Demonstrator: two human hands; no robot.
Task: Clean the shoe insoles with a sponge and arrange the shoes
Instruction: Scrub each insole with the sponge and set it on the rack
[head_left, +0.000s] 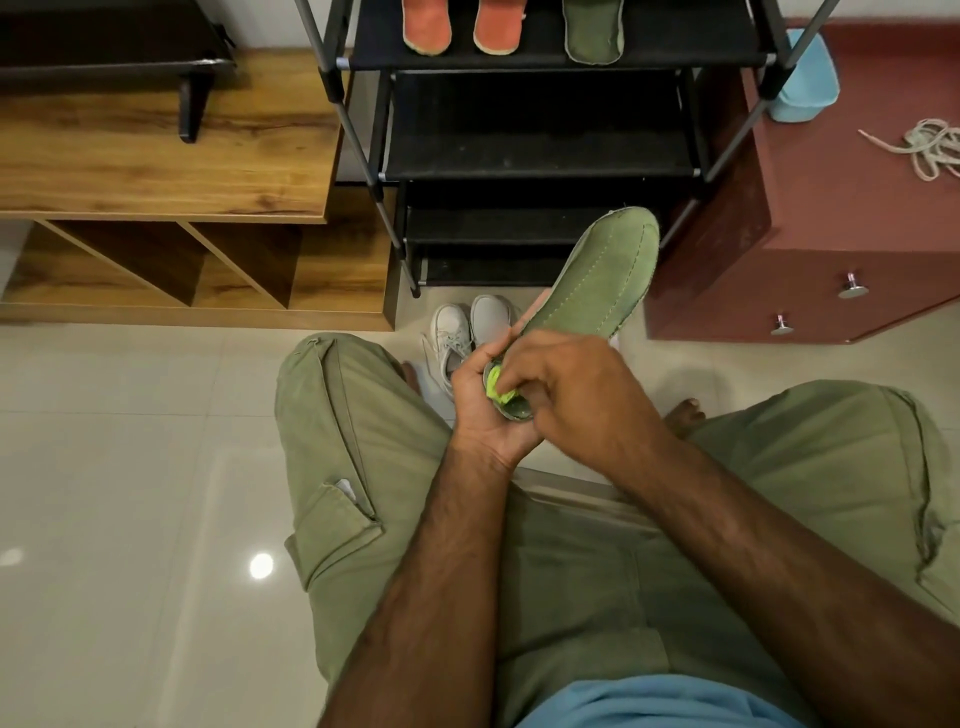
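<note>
A green insole (597, 275) points up and away from me, toe toward the black shoe rack (540, 150). My left hand (480, 410) cups its heel end from below and grips it. My right hand (566, 384) presses a yellow-green sponge (497, 387) onto the heel of the insole, fingers closed over the sponge. On the rack's top shelf lie two orange insoles (427, 26) (497, 26) and another green insole (594, 31). A pair of white shoes (470, 332) stands on the floor under my hands, partly hidden.
A wooden cabinet (156, 171) stands at the left, a maroon drawer unit (831, 218) at the right with a blue container (805, 78) and a coil of rope (930, 148) on top. My knees in green trousers flank the hands. Glossy tile floor (130, 493) lies to the left.
</note>
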